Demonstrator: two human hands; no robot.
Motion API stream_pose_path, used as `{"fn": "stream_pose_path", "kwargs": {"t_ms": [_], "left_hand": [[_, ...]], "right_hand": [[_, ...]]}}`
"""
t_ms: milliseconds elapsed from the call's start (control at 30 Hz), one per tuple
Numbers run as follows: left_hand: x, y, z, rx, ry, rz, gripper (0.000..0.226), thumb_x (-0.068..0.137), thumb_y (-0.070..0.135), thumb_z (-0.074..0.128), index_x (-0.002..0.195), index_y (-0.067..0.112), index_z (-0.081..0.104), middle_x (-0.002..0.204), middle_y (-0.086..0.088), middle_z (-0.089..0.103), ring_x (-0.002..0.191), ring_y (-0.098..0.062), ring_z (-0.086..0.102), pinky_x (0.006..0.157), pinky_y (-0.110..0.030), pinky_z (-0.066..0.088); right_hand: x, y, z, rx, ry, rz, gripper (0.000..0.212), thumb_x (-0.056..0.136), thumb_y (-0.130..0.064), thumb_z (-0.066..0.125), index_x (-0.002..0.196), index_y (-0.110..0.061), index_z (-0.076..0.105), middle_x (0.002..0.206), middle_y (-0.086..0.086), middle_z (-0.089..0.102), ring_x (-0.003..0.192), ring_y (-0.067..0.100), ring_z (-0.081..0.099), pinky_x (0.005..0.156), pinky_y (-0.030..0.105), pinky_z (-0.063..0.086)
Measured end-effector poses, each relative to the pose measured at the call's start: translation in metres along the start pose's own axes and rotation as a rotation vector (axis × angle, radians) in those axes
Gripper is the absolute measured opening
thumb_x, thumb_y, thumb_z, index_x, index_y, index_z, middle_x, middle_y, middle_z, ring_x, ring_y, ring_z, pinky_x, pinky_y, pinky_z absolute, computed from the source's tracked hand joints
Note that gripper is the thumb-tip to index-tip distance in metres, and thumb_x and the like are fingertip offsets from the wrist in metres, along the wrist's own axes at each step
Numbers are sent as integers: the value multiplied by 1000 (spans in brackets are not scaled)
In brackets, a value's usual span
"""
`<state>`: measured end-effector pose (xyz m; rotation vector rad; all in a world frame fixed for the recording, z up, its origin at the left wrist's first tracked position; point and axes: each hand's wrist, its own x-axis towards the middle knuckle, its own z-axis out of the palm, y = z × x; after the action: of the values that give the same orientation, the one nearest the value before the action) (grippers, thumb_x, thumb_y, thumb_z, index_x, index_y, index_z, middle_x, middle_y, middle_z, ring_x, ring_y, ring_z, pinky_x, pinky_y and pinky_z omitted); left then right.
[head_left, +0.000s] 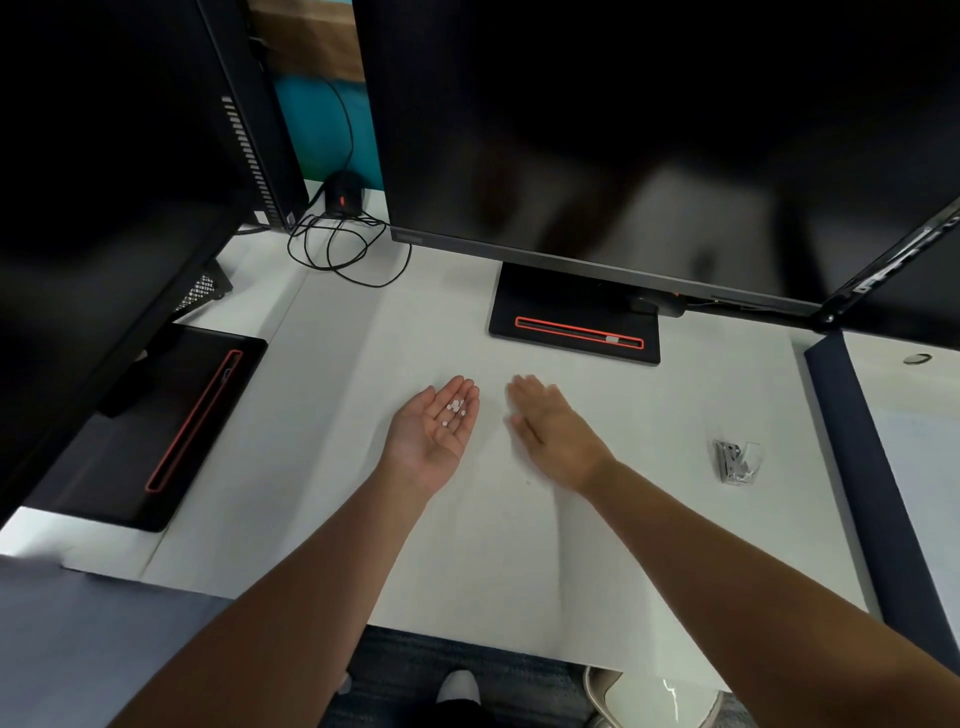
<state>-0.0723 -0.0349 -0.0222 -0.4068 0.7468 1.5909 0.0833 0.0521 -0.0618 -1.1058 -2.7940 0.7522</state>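
My left hand (434, 431) lies palm up over the white desk (571, 545), fingers straight. Several small white round pieces (455, 410) rest on its fingers and palm. My right hand (550, 431) is just to the right of it, palm down with fingers straight, blurred, low over the desk. It holds nothing. The two hands are apart by a narrow gap.
A large dark monitor (649, 130) stands behind the hands on a black base with a red slot (576, 332). A second monitor and base (171, 421) are at the left. Tangled black cable (337, 244) lies at the back. A small clear holder (735, 462) sits at the right.
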Motion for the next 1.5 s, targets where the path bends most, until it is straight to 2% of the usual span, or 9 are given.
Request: {"fn": "stream_pose_path", "kwargs": {"t_ms": [167, 300, 500, 867, 1000, 1100, 1233, 1333, 1500], "left_hand": [[4, -1, 4, 5, -5, -1, 31, 99, 16, 42, 101, -7, 63, 101, -17, 68, 97, -26, 65, 80, -34, 53], [6, -2, 6, 9, -5, -6, 31, 99, 16, 42, 101, -7, 63, 102, -17, 67, 98, -26, 64, 85, -34, 51], [5, 2, 3, 2, 2, 10, 31, 100, 15, 41, 103, -7, 62, 104, -17, 66, 96, -26, 65, 82, -33, 53], [2, 19, 0, -52, -1, 66, 30, 99, 14, 41, 102, -8, 62, 99, -17, 68, 98, -25, 65, 78, -33, 54], [3, 21, -1, -47, -9, 63, 30, 99, 15, 41, 103, -7, 62, 103, -16, 67, 99, -25, 64, 80, -33, 55], [2, 19, -3, -39, -12, 53, 30, 99, 15, 41, 103, -7, 62, 104, -16, 67, 99, -24, 65, 81, -33, 57], [-1, 12, -4, -26, -2, 46, 30, 100, 16, 41, 102, -7, 62, 103, -16, 67, 98, -25, 65, 81, -33, 54], [-3, 5, -6, -23, 2, 35, 31, 100, 16, 41, 102, -6, 62, 103, -16, 66, 97, -25, 64, 81, -32, 56], [-8, -9, -5, -20, 3, 27, 32, 100, 17, 40, 105, -6, 62, 105, -16, 67, 97, -25, 65, 78, -33, 58]], "right_hand": [[-34, -4, 14, 1, 18, -94, 76, 93, -54, 4, 142, -8, 39, 150, 8, 36, 143, 17, 24, 118, 26, 8], [-39, -3, 0, 98, 141, -86, 47, 98, -35, 32, 132, -10, 53, 136, 7, 55, 128, 21, 49, 110, 23, 29], [-4, 22, -17, 123, 56, 109, 50, 101, -26, 37, 147, -11, 28, 156, 5, 24, 145, 17, 16, 116, 23, 4], [-11, -12, 4, -62, -196, -204, 59, 101, -38, 26, 151, -12, 9, 160, 2, 1, 144, 7, -8, 116, 24, -11], [-37, -10, 6, -6, -240, -248, 66, 95, -51, 15, 150, -15, 17, 158, -2, 10, 146, 7, 0, 119, 24, -4], [-37, -6, -2, 140, -195, -155, 49, 101, -38, 30, 147, -23, 30, 155, -5, 25, 144, 6, 16, 120, 28, 10], [-28, -7, -3, 72, -221, -154, 50, 101, -36, 31, 149, -23, 24, 157, -5, 17, 145, 6, 7, 120, 28, 1], [-39, -8, 1, -29, -247, -283, 63, 96, -50, 14, 148, -16, 25, 157, -2, 18, 146, 8, 4, 118, 24, -4], [-66, 1, 3, 72, -169, -318, 59, 97, -47, 18, 141, -16, 42, 149, -2, 38, 142, 7, 24, 119, 24, 12]]}}
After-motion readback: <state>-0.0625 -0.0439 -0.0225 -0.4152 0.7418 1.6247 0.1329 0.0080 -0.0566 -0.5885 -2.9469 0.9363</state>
